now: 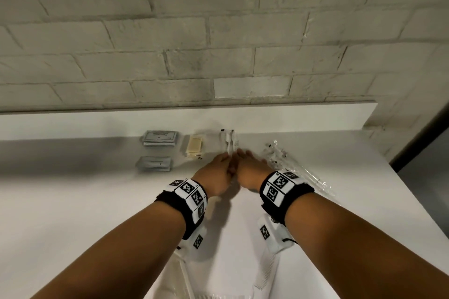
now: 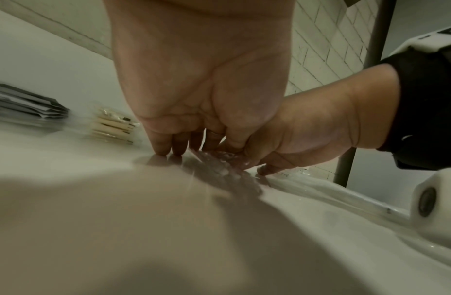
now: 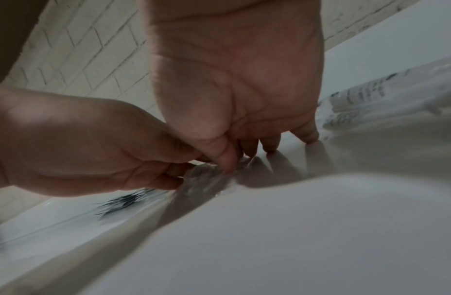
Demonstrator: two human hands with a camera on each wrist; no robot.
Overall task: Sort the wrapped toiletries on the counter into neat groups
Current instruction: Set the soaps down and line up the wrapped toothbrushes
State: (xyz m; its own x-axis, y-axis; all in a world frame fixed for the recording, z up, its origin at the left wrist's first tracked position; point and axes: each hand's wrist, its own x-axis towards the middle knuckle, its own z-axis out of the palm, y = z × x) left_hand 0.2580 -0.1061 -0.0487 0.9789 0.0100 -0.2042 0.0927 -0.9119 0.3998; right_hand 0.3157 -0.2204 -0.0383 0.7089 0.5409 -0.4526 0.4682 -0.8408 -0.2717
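Counter: a white glossy counter (image 1: pixel 73 201) against a pale brick wall (image 1: pixel 218 31).
Hands: left hand (image 1: pixel 216 172) and right hand (image 1: pixel 250 170) meet at the middle, both pinching 1 clear crinkly wrapped packet (image 2: pixel 219 161) that lies on the counter.
Groups: 2 grey flat sachet stacks (image 1: pixel 160 138) far left, cream wrapped bars (image 1: pixel 194 147) beside them, loose clear wrappers (image 1: pixel 279 153) right.

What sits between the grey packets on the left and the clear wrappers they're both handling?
A stack of cream-coloured packets lies between the grey packets and the clear wrappers, plainest in the head view.
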